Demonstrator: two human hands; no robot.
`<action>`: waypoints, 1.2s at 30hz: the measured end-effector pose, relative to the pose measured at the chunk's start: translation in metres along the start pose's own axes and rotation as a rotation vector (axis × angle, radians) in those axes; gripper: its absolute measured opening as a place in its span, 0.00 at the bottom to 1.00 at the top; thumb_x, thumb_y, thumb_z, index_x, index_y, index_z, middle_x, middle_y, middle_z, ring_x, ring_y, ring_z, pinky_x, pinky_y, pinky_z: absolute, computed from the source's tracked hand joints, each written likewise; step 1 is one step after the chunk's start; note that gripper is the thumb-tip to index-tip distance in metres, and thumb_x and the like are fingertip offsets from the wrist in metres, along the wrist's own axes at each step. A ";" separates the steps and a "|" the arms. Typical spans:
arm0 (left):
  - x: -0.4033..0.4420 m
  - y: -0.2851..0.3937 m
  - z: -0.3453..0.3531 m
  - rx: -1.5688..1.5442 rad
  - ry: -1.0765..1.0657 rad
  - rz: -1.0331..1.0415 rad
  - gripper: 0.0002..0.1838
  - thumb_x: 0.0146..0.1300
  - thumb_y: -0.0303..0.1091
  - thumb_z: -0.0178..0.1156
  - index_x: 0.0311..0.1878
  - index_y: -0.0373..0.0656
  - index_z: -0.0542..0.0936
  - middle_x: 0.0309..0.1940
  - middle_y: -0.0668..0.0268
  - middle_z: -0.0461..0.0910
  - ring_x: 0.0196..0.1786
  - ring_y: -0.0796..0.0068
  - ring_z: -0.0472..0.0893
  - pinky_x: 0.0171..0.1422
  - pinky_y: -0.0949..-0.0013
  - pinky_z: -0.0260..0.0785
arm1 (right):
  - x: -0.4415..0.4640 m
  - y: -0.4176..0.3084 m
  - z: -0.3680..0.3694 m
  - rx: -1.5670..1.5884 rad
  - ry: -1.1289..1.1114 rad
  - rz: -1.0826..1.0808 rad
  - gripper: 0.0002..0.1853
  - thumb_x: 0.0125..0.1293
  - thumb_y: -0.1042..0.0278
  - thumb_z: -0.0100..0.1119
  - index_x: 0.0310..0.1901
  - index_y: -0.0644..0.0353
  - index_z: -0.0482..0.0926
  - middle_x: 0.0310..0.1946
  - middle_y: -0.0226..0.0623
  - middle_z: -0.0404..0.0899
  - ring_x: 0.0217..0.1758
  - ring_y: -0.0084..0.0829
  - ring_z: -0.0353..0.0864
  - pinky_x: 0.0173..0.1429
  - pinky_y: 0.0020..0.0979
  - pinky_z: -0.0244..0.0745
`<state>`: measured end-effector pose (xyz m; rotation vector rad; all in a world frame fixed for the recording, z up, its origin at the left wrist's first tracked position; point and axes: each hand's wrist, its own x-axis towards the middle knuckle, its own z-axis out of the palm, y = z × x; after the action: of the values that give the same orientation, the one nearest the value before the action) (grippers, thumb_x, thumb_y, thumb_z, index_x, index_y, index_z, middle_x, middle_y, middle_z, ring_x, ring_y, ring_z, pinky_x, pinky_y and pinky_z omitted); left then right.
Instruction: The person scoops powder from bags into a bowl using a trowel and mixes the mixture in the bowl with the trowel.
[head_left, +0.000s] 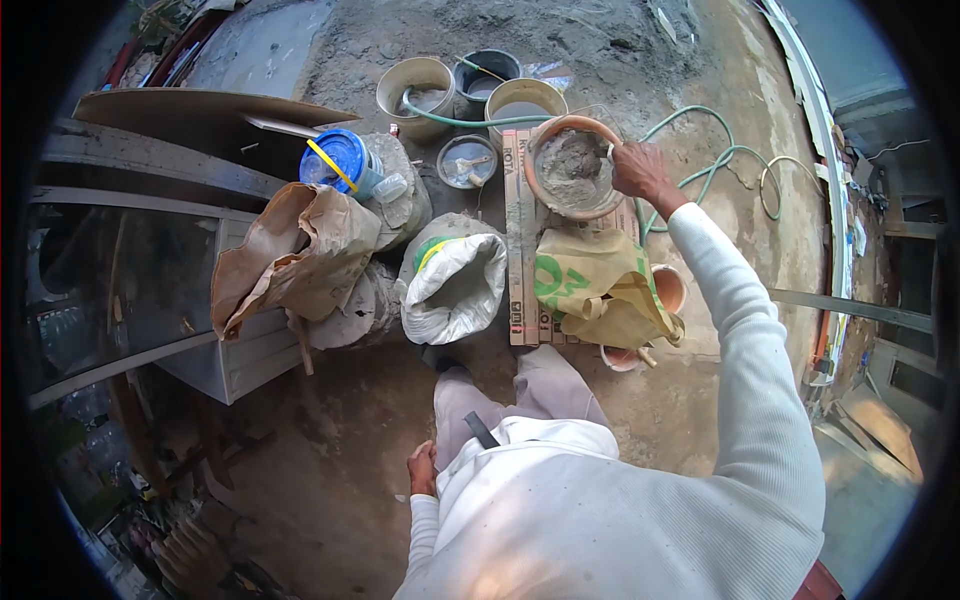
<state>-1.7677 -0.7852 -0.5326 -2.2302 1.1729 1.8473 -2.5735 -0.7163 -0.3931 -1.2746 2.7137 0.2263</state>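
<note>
My right hand (643, 172) is closed at the right rim of an orange bucket (543, 190). A small pale piece shows by its fingers, but I cannot make out what it is. Grey wet mortar (575, 168) fills much of that bucket. The bucket stands on long printed cardboard boxes (516, 230). Down beside my left thigh, my left hand (422, 467) has its fingers curled in, and whatever may be inside them is hidden. An opened white sack (455, 290) stands in front of my feet. Right of it, a crumpled tan bag with green print (600, 285) lies over the boxes.
Behind are a cream bucket (415, 85), a black bucket (487, 68) and another pale bucket (527, 103). A green hose (715, 170) loops over the floor at right. Left are a brown paper sack (295, 255), a blue-lidded pail (340, 160) and a small grey-filled tub (467, 160).
</note>
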 end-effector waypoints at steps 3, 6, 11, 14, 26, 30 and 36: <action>-0.013 -0.006 0.006 0.043 0.031 -0.015 0.18 0.74 0.36 0.67 0.59 0.32 0.89 0.46 0.63 0.89 0.48 0.71 0.86 0.61 0.68 0.78 | 0.000 0.015 -0.005 -0.047 0.067 -0.034 0.08 0.62 0.69 0.63 0.37 0.62 0.88 0.39 0.54 0.88 0.43 0.55 0.91 0.45 0.51 0.84; -0.012 -0.026 0.004 0.169 0.017 0.056 0.20 0.74 0.36 0.66 0.61 0.31 0.88 0.51 0.59 0.90 0.53 0.68 0.87 0.64 0.68 0.78 | -0.008 0.014 -0.030 -0.081 0.085 -0.090 0.06 0.62 0.70 0.63 0.34 0.62 0.87 0.36 0.53 0.87 0.40 0.54 0.90 0.43 0.52 0.83; -0.005 -0.046 0.010 0.313 -0.010 0.156 0.20 0.74 0.36 0.66 0.61 0.30 0.88 0.54 0.56 0.90 0.57 0.65 0.87 0.66 0.66 0.77 | -0.026 -0.028 -0.022 -0.144 0.082 -0.293 0.05 0.58 0.74 0.66 0.29 0.58 0.91 0.29 0.47 0.89 0.36 0.46 0.92 0.36 0.45 0.84; -0.015 -0.030 0.020 0.270 0.003 0.128 0.21 0.74 0.37 0.65 0.61 0.30 0.88 0.56 0.56 0.90 0.58 0.63 0.87 0.67 0.65 0.76 | -0.009 -0.037 0.025 -0.152 0.036 -0.282 0.07 0.60 0.73 0.65 0.29 0.57 0.91 0.30 0.45 0.90 0.37 0.45 0.93 0.37 0.46 0.84; -0.049 -0.044 0.016 0.358 0.114 -0.071 0.22 0.73 0.39 0.65 0.59 0.29 0.89 0.58 0.53 0.91 0.60 0.61 0.88 0.67 0.62 0.76 | -0.001 -0.026 0.026 -0.073 0.043 -0.138 0.05 0.56 0.72 0.66 0.30 0.59 0.91 0.31 0.48 0.90 0.37 0.49 0.93 0.40 0.47 0.86; -0.044 -0.045 0.014 0.350 0.109 -0.068 0.22 0.73 0.39 0.64 0.59 0.30 0.89 0.58 0.52 0.90 0.61 0.61 0.88 0.68 0.63 0.76 | 0.003 -0.025 0.019 -0.099 0.027 -0.120 0.05 0.56 0.72 0.66 0.30 0.60 0.91 0.30 0.49 0.89 0.37 0.49 0.93 0.39 0.48 0.86; -0.041 -0.022 0.016 0.317 0.115 -0.050 0.21 0.73 0.38 0.63 0.59 0.31 0.89 0.59 0.50 0.90 0.62 0.61 0.88 0.69 0.64 0.75 | 0.001 -0.024 -0.005 -0.161 0.061 -0.097 0.05 0.56 0.73 0.66 0.31 0.60 0.91 0.31 0.49 0.89 0.36 0.49 0.93 0.39 0.47 0.86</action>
<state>-1.7700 -0.7407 -0.5114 -2.1852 1.3071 1.4142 -2.5560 -0.7331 -0.3907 -1.4742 2.7222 0.4085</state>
